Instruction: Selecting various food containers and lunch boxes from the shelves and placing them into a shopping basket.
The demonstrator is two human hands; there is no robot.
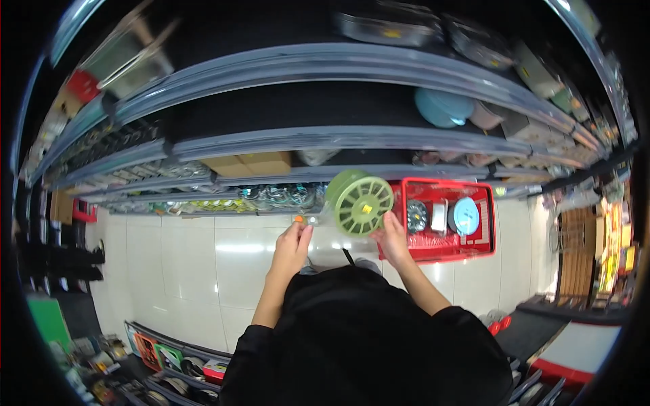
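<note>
My right hand [393, 238] grips the lower right edge of a green round plastic container [361, 208]. Its spoked end faces up towards me and bears a yellow sticker. To the left, my left hand [292, 248] has thumb and fingers pinched together at a small orange-topped item [299, 219]. Beside that is a small whitish item [312, 221]; both are too small to identify. Just right of the green container, a red plastic shopping basket [487, 218] sits on the floor. Inside it are a dark wrapped item [417, 216], a white box [439, 217] and a blue-lidded container [465, 216].
Store shelving [325, 134] spans the front, with a blue pot [444, 107], cardboard boxes [249, 163] and several packaged goods. A pale tiled floor [188, 264] lies below. Another display rack [177, 340] stands behind at left. A person's dark-clothed legs [66, 261] are at far left.
</note>
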